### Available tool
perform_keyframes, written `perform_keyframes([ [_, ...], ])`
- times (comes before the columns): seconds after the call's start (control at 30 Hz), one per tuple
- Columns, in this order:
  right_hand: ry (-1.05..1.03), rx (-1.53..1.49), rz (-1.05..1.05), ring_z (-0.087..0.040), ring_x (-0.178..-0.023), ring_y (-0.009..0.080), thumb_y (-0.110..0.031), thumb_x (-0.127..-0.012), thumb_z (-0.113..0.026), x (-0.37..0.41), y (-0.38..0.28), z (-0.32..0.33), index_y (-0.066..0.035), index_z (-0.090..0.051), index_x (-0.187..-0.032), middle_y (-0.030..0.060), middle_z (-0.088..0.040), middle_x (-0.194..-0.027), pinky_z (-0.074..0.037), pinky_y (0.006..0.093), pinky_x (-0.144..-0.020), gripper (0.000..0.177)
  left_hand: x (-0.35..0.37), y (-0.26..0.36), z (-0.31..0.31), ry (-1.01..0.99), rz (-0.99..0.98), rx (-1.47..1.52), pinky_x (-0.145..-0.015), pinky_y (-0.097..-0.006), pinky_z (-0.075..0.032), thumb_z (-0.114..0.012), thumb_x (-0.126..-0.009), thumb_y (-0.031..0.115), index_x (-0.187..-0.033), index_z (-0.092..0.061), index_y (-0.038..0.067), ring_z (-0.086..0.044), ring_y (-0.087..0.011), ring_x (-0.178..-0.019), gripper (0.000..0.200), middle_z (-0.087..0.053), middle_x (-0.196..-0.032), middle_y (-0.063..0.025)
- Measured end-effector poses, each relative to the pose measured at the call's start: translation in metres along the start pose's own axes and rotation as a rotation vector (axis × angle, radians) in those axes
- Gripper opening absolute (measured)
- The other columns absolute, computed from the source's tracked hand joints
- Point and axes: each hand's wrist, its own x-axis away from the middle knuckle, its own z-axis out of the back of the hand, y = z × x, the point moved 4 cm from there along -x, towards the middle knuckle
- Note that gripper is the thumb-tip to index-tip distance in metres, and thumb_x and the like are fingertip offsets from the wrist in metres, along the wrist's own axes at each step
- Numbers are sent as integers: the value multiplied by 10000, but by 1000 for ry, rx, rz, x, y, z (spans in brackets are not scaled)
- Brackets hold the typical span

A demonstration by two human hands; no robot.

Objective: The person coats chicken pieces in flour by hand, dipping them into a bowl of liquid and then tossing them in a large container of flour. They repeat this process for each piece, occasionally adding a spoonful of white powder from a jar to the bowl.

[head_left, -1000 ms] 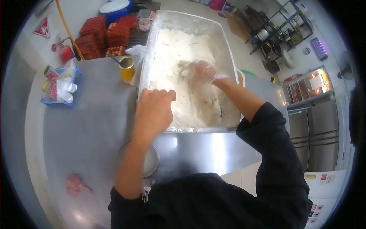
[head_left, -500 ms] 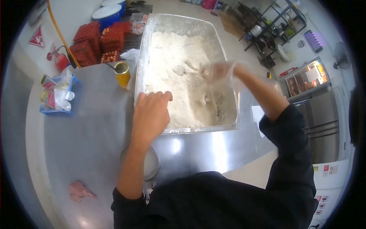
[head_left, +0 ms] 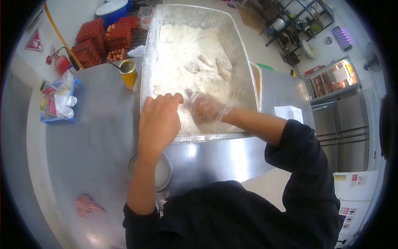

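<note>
A large pale rectangular tub point(head_left: 146, 74) of white flour point(head_left: 178, 45) stands on the steel table. At its near left corner my bare left hand point(head_left: 161, 114) grips the rim, fingers curled over the edge. My right hand point(head_left: 206, 108), in a clear plastic glove, is low in the near part of the flour. Motion blurs its fingers, and whether it holds anything is hidden. Beyond it lie lumpy flour-coated pieces point(head_left: 224, 67) of food, partly buried.
Left of the tub stands a yellow can point(head_left: 128, 74) with a utensil in it. A blue basket point(head_left: 62, 118) holds cans and bottles. A round metal bowl point(head_left: 166, 172) sits under my left forearm. A raw meat piece point(head_left: 87, 205) lies near left; egg trays point(head_left: 89, 31) are stacked behind.
My right hand has swept from the tub's right side to the near middle of the flour. A coated piece now shows at the right. My left hand stays at the rim; the view has shifted slightly.
</note>
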Motion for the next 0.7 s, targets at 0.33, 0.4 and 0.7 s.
perform_keyframes([
  [0.33,240,-344,-128,-681,-808,327,-357,-828,-703,10,101,60,-97,-612,-1296,165,-688,-980,-576,386,-727,543,-2,-1,5,47,17,24,-847,-409,-424,-526,-858,-9,-1037,-657,79,-609,-287,-915,239,-645,-916,-104],
  [0.4,332,-224,-212,-692,-810,318,-406,-824,-720,5,130,76,-91,-606,-1312,159,-698,-980,-581,390,-727,592,-3,-1,3,39,3,44,-856,-418,-424,-529,-860,-10,-1053,-658,82,-606,-298,-930,250,-646,-931,-110],
  [0.7,-153,172,-345,-705,-908,311,-395,-776,-716,-76,124,58,-42,-624,-1281,191,-725,-1014,-571,394,-771,623,-7,-1,5,4,20,18,-851,-409,-412,-534,-844,-18,-1036,-658,77,-603,-279,-953,248,-644,-936,-104],
])
